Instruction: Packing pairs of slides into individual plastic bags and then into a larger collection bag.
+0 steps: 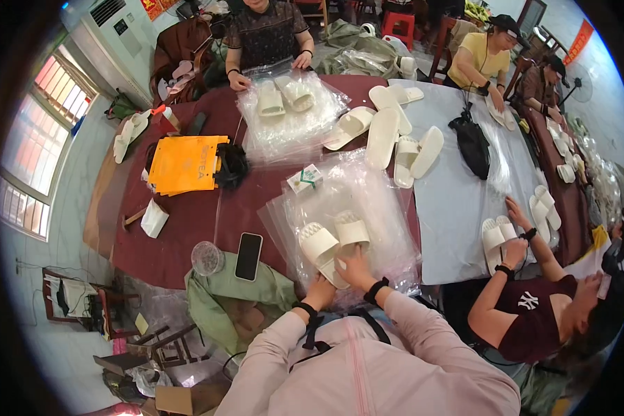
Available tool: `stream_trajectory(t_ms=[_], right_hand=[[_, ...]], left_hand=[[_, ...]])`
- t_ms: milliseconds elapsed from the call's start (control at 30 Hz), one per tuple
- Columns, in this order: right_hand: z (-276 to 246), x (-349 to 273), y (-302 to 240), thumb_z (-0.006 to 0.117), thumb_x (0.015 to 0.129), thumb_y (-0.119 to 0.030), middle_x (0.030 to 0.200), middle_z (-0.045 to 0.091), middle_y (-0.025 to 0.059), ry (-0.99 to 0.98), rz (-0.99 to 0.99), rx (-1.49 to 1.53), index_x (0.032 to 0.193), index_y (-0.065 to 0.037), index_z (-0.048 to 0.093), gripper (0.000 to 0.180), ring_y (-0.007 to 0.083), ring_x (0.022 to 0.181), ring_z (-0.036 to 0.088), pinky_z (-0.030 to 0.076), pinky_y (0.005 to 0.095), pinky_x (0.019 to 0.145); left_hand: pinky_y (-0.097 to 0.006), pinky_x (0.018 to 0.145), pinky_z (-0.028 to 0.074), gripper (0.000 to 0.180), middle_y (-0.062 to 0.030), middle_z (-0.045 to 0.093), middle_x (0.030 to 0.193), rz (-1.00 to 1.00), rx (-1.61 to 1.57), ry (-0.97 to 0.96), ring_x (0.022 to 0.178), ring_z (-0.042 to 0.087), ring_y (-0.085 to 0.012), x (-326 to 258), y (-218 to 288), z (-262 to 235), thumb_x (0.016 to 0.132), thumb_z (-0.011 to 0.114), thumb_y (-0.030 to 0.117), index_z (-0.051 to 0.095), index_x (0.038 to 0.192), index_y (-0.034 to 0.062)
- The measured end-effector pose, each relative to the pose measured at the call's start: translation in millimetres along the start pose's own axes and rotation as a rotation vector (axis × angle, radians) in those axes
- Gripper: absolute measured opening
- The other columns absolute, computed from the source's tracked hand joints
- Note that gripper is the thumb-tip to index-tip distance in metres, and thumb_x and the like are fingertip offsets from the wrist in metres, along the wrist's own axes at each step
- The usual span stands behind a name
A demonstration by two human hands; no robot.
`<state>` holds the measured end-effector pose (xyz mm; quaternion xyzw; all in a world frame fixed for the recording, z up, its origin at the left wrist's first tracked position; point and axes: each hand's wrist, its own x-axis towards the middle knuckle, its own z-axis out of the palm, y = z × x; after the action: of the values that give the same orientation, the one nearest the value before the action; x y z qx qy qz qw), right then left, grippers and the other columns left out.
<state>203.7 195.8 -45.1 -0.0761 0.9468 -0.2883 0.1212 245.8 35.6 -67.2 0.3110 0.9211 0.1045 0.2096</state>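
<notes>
Two cream slide sandals lie side by side on a stack of clear plastic bags (385,208) in front of me. My left hand (319,292) is closed at the heel of the left sandal (318,239), which sits slightly angled. Over the heel part of the right sandal (352,229), my right hand (357,269) grips with bent fingers and hides much of its sole. The fingertips of both hands come close together between the two heels. A small white box with a green ribbon print (304,178) rests on the bags beyond the sandals.
Loose cream sandals (383,137) lie past the bags. Left on the maroon tablecloth (187,243) are orange bags (186,165), a hammer (133,217), a clear plastic cup (207,258) and a phone (248,256). Co-workers handle sandals across from me and at my right, beside a black pouch (471,144).
</notes>
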Motion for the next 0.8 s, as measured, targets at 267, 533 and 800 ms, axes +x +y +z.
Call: stream_trajectory(t_ms=[267,533,800], right_hand=[[-26,38,-5,0.061,0.075,-0.024,0.103,0.058,0.0223,-0.044,0.043,0.152,0.106,-0.005,0.056,0.036,0.0385,0.102,0.051,0.038,0.048,0.088],[-103,-34,15,0.063,0.083,-0.019,0.091,0.06,0.0002,0.121,0.303,1.12,0.113,-0.001,0.058,0.036,0.0074,0.075,0.051,0.043,0.0229,0.065],[-143,-99,65,0.057,0.086,-0.011,0.085,0.062,-0.0022,-0.114,0.429,1.144,0.101,0.0,0.065,0.021,0.0039,0.073,0.053,0.042,0.0195,0.065]], left_hand=[[-0.045,0.099,0.031,0.044,-0.0146,0.05,0.126,0.068,0.052,-0.02,0.119,0.039,-0.0365,9,3,-25,0.084,0.049,0.031,0.052,0.121,0.0074],[-0.041,0.091,0.038,0.052,-0.0106,0.041,0.137,0.055,0.29,0.07,0.111,0.048,-0.0291,38,10,-25,0.086,0.051,0.037,0.043,0.132,0.0157],[-0.042,0.089,0.036,0.062,-0.0127,0.048,0.126,0.058,0.087,0.141,0.102,0.05,-0.0279,40,33,-90,0.078,0.059,0.043,0.046,0.127,0.0073]])
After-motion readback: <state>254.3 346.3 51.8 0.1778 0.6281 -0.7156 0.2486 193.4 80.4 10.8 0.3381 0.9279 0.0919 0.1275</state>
